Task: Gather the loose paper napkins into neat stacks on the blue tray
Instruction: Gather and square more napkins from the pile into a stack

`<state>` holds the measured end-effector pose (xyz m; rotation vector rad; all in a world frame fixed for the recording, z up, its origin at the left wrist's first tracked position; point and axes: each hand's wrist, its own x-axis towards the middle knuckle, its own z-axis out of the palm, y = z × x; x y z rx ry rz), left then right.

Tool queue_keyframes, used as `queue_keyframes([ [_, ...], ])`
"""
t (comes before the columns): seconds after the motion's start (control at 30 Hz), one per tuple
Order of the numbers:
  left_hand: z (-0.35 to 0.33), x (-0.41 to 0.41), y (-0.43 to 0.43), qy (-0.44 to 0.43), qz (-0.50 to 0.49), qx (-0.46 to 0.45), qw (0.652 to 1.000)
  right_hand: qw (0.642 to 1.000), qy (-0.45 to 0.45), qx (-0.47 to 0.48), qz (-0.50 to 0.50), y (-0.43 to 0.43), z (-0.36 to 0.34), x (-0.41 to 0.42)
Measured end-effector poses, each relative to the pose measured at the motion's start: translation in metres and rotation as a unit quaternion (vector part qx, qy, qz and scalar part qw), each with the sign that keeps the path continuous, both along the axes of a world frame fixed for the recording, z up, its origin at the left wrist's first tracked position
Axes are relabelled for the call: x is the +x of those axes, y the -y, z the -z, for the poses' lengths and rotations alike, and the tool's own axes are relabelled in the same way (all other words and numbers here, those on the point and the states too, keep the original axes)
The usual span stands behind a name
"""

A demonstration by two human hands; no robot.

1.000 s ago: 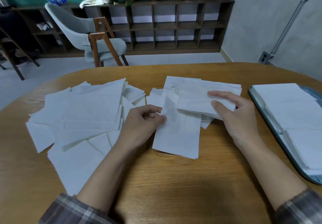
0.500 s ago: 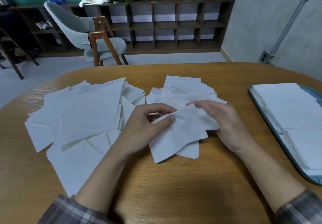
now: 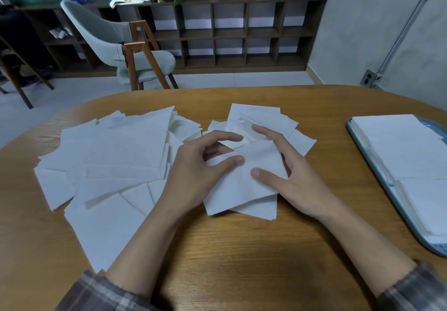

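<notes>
As you look down, the one oval table (image 3: 242,250), smooth wood-grain veneer, runs under both of your forearms. Left of your left hand (image 3: 200,165) lies the broad spread of loose napkins (image 3: 116,155): thin, white, matte, faintly embossed squares and folded rectangles, overlapping at every angle and too layered to count. Well to the right of your right hand (image 3: 297,182) sits the one blue tray (image 3: 439,249), shallow with a rounded corner. It holds flat, squared stacks of napkins (image 3: 399,146); two stacks can be told apart, and the frame cuts off the far side. Just beyond your fingertips lies a smaller heap (image 3: 261,117) of the same sheets, several of them skewed over each other. Between your two hands is a single napkin (image 3: 242,189), tilted, one corner pointing toward you, with a flat sheet (image 3: 262,210) under it. Your left hand pinches its left edge, thumb on top and curled fingers behind. Your right hand grips its right edge, thumb pressed on the face, fingers beneath, forefinger stretched over the heap.
</notes>
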<state>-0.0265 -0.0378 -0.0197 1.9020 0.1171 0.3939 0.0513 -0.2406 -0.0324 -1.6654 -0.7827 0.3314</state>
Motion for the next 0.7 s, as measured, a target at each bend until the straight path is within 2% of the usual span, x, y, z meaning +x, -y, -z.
queue_keyframes([
  [0.07,0.003,0.001,0.002,0.012,-0.018,0.024,0.999,1.0,0.009,-0.003,0.006,-0.001,0.0,0.0],
  [0.13,0.005,0.002,0.003,0.049,-0.06,0.085,0.993,1.0,0.001,0.012,0.01,0.0,0.001,0.001],
  [0.2,0.004,0.002,0.003,0.058,-0.089,0.119,0.987,0.997,-0.045,0.065,0.006,0.002,-0.002,0.002],
  [0.23,0.001,0.001,0.003,0.033,-0.083,0.088,0.992,0.991,-0.083,0.109,0.0,0.003,-0.004,0.003],
  [0.3,-0.006,-0.001,0.003,-0.031,-0.034,-0.032,0.998,0.976,-0.14,0.165,0.002,0.006,-0.006,0.007],
  [0.37,-0.006,-0.001,0.004,-0.055,0.003,-0.104,0.993,0.985,-0.104,0.136,0.032,0.007,-0.005,0.012],
  [0.43,-0.002,0.001,0.004,-0.052,-0.014,-0.085,0.995,0.99,-0.093,0.098,0.031,0.011,-0.003,0.015],
  [0.53,0.006,0.005,0.003,-0.049,-0.047,-0.038,0.997,0.981,-0.155,0.113,-0.036,0.018,-0.008,0.016],
  [0.6,0.009,0.005,0.006,-0.043,-0.047,-0.007,0.998,0.992,-0.104,0.069,-0.025,0.017,-0.007,0.017],
  [0.7,0.011,0.005,0.009,-0.055,-0.083,0.049,0.994,0.996,0.006,0.002,0.09,0.016,0.001,0.021],
])
